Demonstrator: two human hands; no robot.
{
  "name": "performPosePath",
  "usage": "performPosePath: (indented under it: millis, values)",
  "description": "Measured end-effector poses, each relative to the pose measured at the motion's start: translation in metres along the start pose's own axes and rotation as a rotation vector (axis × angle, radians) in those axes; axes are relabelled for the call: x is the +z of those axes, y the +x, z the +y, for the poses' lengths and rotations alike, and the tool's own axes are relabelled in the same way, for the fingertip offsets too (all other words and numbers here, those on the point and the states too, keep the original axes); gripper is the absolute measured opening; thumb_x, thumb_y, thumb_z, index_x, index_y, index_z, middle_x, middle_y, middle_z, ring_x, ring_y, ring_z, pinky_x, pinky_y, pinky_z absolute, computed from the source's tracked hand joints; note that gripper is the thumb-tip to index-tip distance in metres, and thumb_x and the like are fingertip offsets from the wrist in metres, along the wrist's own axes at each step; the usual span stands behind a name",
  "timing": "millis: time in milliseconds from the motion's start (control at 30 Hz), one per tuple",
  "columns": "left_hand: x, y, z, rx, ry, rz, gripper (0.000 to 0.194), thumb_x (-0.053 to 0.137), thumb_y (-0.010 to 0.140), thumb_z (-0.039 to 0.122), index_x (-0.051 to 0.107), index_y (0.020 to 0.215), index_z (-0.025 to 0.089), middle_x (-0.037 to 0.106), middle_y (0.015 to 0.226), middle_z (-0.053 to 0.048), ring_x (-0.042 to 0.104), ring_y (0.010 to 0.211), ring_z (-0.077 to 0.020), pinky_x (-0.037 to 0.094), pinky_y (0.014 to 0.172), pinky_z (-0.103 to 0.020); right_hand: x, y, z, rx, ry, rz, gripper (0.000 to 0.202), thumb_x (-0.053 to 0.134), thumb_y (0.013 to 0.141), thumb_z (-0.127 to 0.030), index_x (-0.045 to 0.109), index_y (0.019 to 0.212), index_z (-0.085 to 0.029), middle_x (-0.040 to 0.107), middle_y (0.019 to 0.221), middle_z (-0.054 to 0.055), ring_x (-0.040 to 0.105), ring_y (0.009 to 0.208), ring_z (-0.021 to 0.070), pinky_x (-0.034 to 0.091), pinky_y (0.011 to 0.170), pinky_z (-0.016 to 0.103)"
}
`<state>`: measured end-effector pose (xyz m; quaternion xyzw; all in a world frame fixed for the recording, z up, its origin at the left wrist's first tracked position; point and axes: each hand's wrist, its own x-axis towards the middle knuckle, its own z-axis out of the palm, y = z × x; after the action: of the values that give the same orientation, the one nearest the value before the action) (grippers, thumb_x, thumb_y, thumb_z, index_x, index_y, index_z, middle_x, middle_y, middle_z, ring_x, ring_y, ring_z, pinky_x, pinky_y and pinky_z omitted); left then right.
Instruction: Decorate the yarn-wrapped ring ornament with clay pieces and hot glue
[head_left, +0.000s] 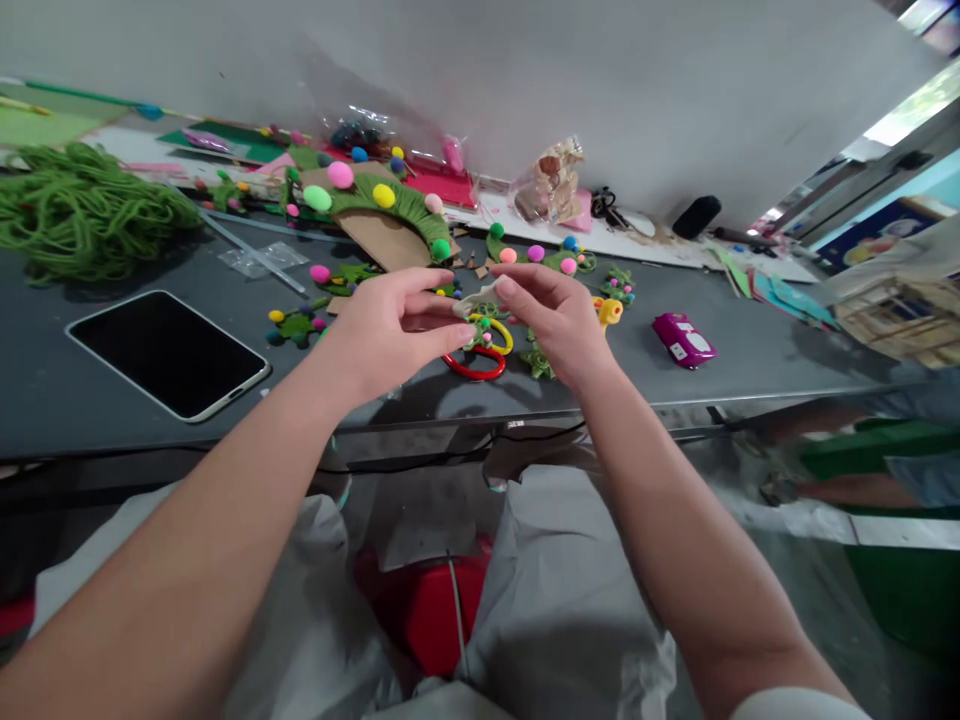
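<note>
A short pale strip [480,298], curved and whitish, spans the gap between my two hands above the table. My left hand [394,325] pinches its left end between thumb and fingers. At the other end, the thumb and fingers of my right hand [553,318] are closed on it. Its material cannot be made out. Just below lie scissors with a red handle loop [475,371] and a yellow one. A small green yarn piece with tiny pom-poms [482,333] shows between the hands. Behind them rests a green yarn-wrapped cardboard arch [401,205] with coloured pom-poms.
On the grey table [315,415] lie a phone [169,350], a heap of green yarn [90,215] and a purple packet [683,340]. Clear plastic bags [551,180] stand along the wall. Another person's arm [862,490] appears at the right.
</note>
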<state>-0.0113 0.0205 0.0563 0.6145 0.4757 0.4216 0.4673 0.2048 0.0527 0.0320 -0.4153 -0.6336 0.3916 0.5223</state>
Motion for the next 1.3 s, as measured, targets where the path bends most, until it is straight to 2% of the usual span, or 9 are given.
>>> performPosePath:
  millis: [100,233,367,533,667,800,1000,1133,1300]
  values:
    - [0.002,0.000,0.000,-0.018,-0.063,-0.059,0.074,0.093,0.075,0.029,0.065,0.143,0.018,0.083,0.114,-0.009,0.077,0.113,-0.0297,0.060,0.101,-0.039,0.006,-0.003,-0.001,0.010,-0.032,-0.113,0.046,0.087,0.079,-0.056,0.082,0.110,-0.022,0.082,0.106,0.004,0.073,0.093,0.0170,0.059,0.086,0.031]
    - [0.003,0.003,-0.005,0.044,-0.004,0.016,0.070,0.091,0.077,0.031,0.068,0.143,0.019,0.085,0.102,-0.006,0.078,0.106,-0.0300,0.060,0.098,-0.039,0.018,-0.006,-0.004,0.014,0.005,-0.182,0.040,0.087,0.078,-0.057,0.083,0.094,-0.020,0.082,0.092,0.003,0.073,0.085,0.0173,0.060,0.082,0.032]
    - [0.003,0.004,-0.007,0.104,0.059,0.038,0.064,0.086,0.083,0.030,0.068,0.144,0.020,0.085,0.097,-0.004,0.079,0.098,-0.0274,0.060,0.097,-0.039,0.016,-0.004,-0.005,-0.012,0.013,-0.089,0.038,0.087,0.079,-0.057,0.081,0.086,-0.020,0.079,0.082,0.001,0.070,0.077,0.0157,0.059,0.076,0.031]
    - [0.003,0.001,-0.003,0.046,0.051,0.006,0.069,0.089,0.081,0.036,0.067,0.143,0.017,0.085,0.106,-0.008,0.078,0.103,-0.0284,0.061,0.097,-0.039,0.003,-0.001,-0.002,0.009,0.026,0.035,0.036,0.087,0.079,-0.055,0.082,0.090,-0.021,0.078,0.082,0.000,0.070,0.076,0.0139,0.059,0.077,0.029]
    - [0.005,0.000,-0.003,0.009,-0.009,-0.032,0.077,0.091,0.078,0.033,0.062,0.147,0.016,0.083,0.117,-0.010,0.077,0.110,-0.0298,0.061,0.096,-0.038,0.006,-0.004,-0.001,0.028,0.034,-0.083,0.041,0.088,0.080,-0.054,0.082,0.106,-0.023,0.083,0.098,0.002,0.073,0.088,0.0159,0.060,0.082,0.030]
    - [0.006,0.001,-0.004,0.047,0.012,-0.018,0.071,0.090,0.078,0.032,0.065,0.144,0.020,0.084,0.109,-0.008,0.078,0.104,-0.0305,0.061,0.091,-0.038,0.018,-0.006,-0.003,0.052,0.035,-0.168,0.037,0.087,0.079,-0.055,0.083,0.094,-0.021,0.082,0.088,0.001,0.072,0.082,0.0155,0.059,0.078,0.030]
    - [0.001,0.001,-0.004,0.132,0.132,0.026,0.054,0.085,0.086,0.034,0.072,0.136,0.021,0.085,0.092,-0.004,0.078,0.089,-0.0255,0.061,0.087,-0.035,0.013,-0.003,-0.006,0.045,0.043,-0.075,0.035,0.090,0.076,-0.052,0.082,0.085,-0.019,0.076,0.076,-0.001,0.064,0.070,0.0115,0.054,0.070,0.027]
    - [-0.001,0.000,-0.002,0.082,0.181,0.050,0.054,0.085,0.085,0.034,0.072,0.135,0.019,0.085,0.099,-0.005,0.079,0.095,-0.0259,0.062,0.090,-0.034,0.004,-0.001,-0.005,0.069,0.053,0.032,0.033,0.088,0.080,-0.052,0.083,0.088,-0.020,0.075,0.076,-0.002,0.063,0.069,0.0104,0.054,0.069,0.025]
    - [0.000,0.001,-0.002,0.043,0.133,0.006,0.065,0.086,0.082,0.041,0.067,0.141,0.021,0.084,0.112,-0.006,0.079,0.104,-0.0279,0.064,0.091,-0.035,0.011,-0.006,-0.007,0.103,0.045,-0.124,0.040,0.088,0.078,-0.053,0.083,0.103,-0.021,0.081,0.094,0.002,0.070,0.083,0.0144,0.058,0.080,0.028]
